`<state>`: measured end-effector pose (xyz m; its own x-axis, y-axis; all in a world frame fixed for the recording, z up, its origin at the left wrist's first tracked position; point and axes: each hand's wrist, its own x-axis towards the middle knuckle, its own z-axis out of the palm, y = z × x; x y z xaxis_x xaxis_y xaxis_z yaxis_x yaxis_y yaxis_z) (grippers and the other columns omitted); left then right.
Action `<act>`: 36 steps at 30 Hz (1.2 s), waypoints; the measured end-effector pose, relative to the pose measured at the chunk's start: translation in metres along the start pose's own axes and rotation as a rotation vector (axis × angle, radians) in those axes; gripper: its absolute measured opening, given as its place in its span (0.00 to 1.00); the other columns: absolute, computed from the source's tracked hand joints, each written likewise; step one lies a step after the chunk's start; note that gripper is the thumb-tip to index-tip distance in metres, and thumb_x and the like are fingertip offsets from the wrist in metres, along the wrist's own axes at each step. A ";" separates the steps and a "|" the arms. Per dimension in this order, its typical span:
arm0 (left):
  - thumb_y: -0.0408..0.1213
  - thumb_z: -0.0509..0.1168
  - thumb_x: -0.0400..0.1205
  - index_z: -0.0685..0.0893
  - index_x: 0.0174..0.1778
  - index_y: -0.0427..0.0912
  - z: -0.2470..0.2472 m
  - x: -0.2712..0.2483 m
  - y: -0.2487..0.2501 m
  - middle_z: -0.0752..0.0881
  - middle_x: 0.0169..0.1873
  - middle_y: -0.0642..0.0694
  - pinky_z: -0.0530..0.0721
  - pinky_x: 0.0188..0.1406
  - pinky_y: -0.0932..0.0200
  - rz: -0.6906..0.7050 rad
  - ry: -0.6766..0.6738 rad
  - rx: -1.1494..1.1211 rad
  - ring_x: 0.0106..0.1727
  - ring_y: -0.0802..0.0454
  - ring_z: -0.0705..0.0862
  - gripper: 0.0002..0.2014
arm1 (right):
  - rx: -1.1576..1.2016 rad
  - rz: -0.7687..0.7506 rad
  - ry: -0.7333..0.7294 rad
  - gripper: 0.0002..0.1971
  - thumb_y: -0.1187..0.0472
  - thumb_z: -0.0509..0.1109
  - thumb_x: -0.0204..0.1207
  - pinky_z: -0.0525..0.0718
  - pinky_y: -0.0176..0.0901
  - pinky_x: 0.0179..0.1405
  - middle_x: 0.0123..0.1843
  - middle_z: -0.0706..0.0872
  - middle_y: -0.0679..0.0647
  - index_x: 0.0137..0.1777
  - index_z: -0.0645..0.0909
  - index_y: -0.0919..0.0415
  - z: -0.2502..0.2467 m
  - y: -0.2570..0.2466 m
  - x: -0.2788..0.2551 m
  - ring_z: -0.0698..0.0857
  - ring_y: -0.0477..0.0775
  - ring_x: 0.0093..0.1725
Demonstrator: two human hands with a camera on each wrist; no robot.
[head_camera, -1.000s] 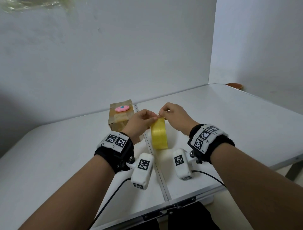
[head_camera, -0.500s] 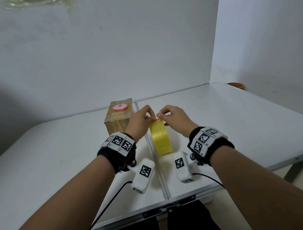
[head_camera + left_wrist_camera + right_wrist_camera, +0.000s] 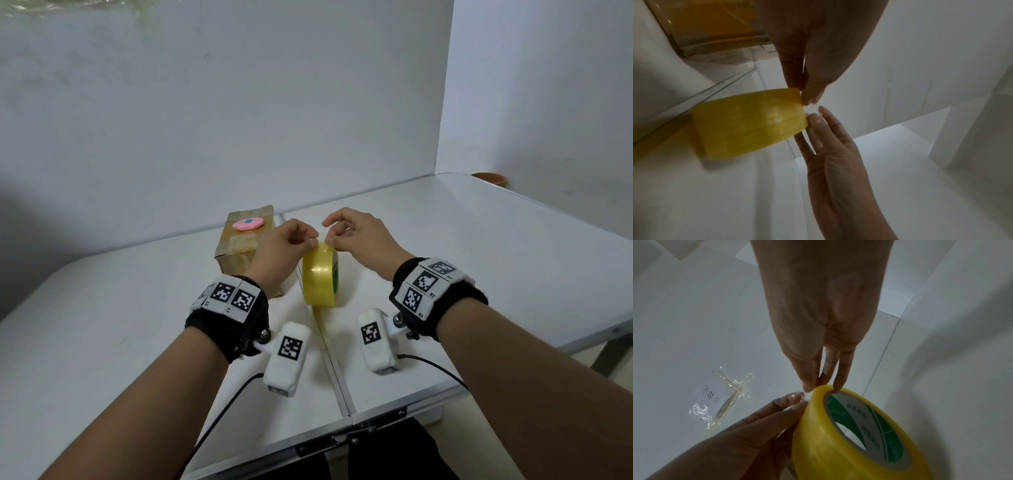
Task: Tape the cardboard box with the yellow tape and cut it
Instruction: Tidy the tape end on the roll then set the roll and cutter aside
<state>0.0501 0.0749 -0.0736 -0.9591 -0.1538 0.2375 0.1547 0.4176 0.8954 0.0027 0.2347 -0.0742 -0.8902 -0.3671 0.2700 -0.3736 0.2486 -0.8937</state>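
Yellow tape roll (image 3: 320, 275) stands on edge on the white desk (image 3: 479, 260) just beside the cardboard box (image 3: 239, 250), steadied at its top by the right hand (image 3: 359, 233) while the left hand (image 3: 284, 246) pinches the loose end between narrowed fingers (image 3: 812, 97), seemingly to peel a strip.

Cardboard box (image 3: 239, 253) — near corner hidden behind left hand (image 3: 277, 253).

A: Tape roll (image 3: 319, 278)?
B: Yellow, green-and-grey printed core.
A: Box (image 3: 239, 255)?
B: Brown cardboard; a pink cutter (image 3: 248, 224) with a blue spot on top. White table (image 3: 513, 260), black-and-white wristband markers (image 3: 426, 282).
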 end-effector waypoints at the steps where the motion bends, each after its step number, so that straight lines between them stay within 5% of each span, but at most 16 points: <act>1: 0.30 0.69 0.79 0.85 0.51 0.40 -0.003 -0.001 0.001 0.85 0.39 0.51 0.78 0.49 0.64 -0.018 -0.015 -0.025 0.42 0.60 0.83 0.06 | 0.001 0.001 0.002 0.13 0.66 0.72 0.72 0.86 0.49 0.57 0.41 0.88 0.51 0.57 0.84 0.61 0.001 0.000 0.000 0.85 0.50 0.42; 5: 0.35 0.72 0.78 0.79 0.61 0.44 -0.011 -0.002 0.003 0.92 0.47 0.43 0.81 0.55 0.60 -0.082 -0.036 -0.116 0.50 0.55 0.88 0.16 | 0.022 0.021 0.023 0.12 0.66 0.71 0.73 0.88 0.54 0.55 0.43 0.88 0.53 0.57 0.82 0.58 0.002 0.000 -0.001 0.87 0.53 0.45; 9: 0.36 0.73 0.76 0.77 0.47 0.44 -0.008 -0.002 0.001 0.92 0.45 0.39 0.81 0.51 0.54 -0.069 0.043 -0.086 0.45 0.50 0.86 0.11 | 0.032 0.009 0.050 0.08 0.67 0.71 0.74 0.86 0.46 0.46 0.49 0.89 0.62 0.49 0.78 0.57 0.004 0.001 -0.001 0.86 0.53 0.44; 11: 0.34 0.73 0.76 0.75 0.39 0.45 -0.006 -0.002 -0.002 0.91 0.41 0.38 0.80 0.49 0.53 -0.045 0.065 -0.115 0.42 0.49 0.84 0.11 | 0.043 -0.011 0.057 0.07 0.69 0.71 0.73 0.88 0.52 0.54 0.48 0.89 0.66 0.43 0.76 0.57 0.004 0.002 -0.001 0.86 0.55 0.44; 14: 0.30 0.70 0.78 0.81 0.40 0.42 -0.003 -0.001 -0.005 0.90 0.38 0.44 0.79 0.48 0.58 -0.028 0.057 -0.108 0.42 0.52 0.85 0.05 | 0.026 -0.027 0.028 0.06 0.70 0.70 0.73 0.87 0.58 0.59 0.43 0.87 0.58 0.40 0.81 0.58 0.003 0.003 0.000 0.88 0.59 0.46; 23: 0.32 0.72 0.78 0.90 0.54 0.38 -0.005 -0.004 -0.001 0.91 0.49 0.45 0.81 0.53 0.68 -0.041 0.081 -0.071 0.48 0.59 0.87 0.10 | -0.028 -0.031 0.026 0.08 0.66 0.72 0.74 0.87 0.44 0.60 0.44 0.90 0.51 0.50 0.90 0.59 0.002 0.005 0.001 0.89 0.52 0.50; 30: 0.34 0.71 0.78 0.91 0.51 0.41 -0.005 0.000 0.004 0.90 0.42 0.52 0.78 0.40 0.82 0.002 0.101 0.141 0.41 0.68 0.84 0.07 | -0.146 -0.073 0.026 0.08 0.66 0.72 0.74 0.76 0.13 0.38 0.38 0.87 0.47 0.50 0.90 0.60 0.003 0.001 0.002 0.84 0.41 0.39; 36: 0.36 0.71 0.78 0.91 0.48 0.42 -0.006 0.005 0.011 0.88 0.38 0.52 0.74 0.38 0.76 0.018 0.064 0.307 0.39 0.65 0.83 0.06 | -0.165 -0.089 0.014 0.09 0.66 0.72 0.74 0.78 0.20 0.45 0.40 0.88 0.49 0.51 0.91 0.60 0.002 -0.003 0.000 0.86 0.45 0.44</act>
<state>0.0487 0.0733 -0.0603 -0.9387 -0.1958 0.2837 0.0831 0.6700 0.7377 0.0040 0.2325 -0.0725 -0.8546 -0.3818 0.3518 -0.4881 0.3599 -0.7951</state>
